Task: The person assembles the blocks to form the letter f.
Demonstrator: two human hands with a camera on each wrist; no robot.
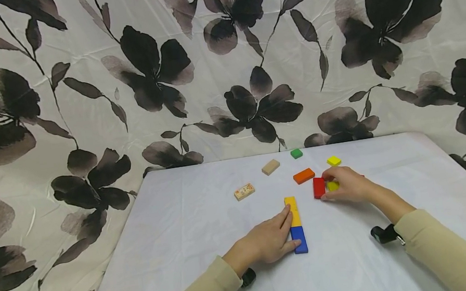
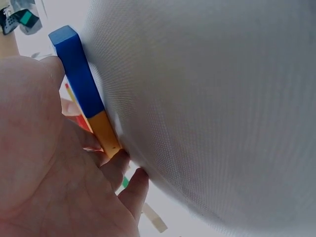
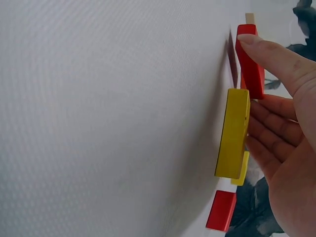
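Note:
In the head view, my right hand (image 1: 349, 183) pinches a red wooden block (image 1: 318, 187) by its ends between thumb and fingers. The right wrist view shows that red block (image 3: 251, 64) lifted, its shadow on the white cloth. Partly behind the hand lies a yellow block (image 1: 332, 185). My left hand (image 1: 266, 238) rests along the left side of a blue block (image 1: 299, 240) and an orange-yellow block (image 1: 295, 211), which lie end to end in a straight row. Its thumb touches the blue block; its extended fingers reach the orange-yellow one.
Farther back on the white-covered table (image 1: 173, 230) lie an orange block (image 1: 304, 176), a plain wood block (image 1: 270, 167), a patterned block (image 1: 244, 191), a green block (image 1: 296, 153) and another yellow block (image 1: 334, 161). A second red block (image 3: 221, 211) shows in the right wrist view. Floral fabric (image 1: 244, 56) hangs behind.

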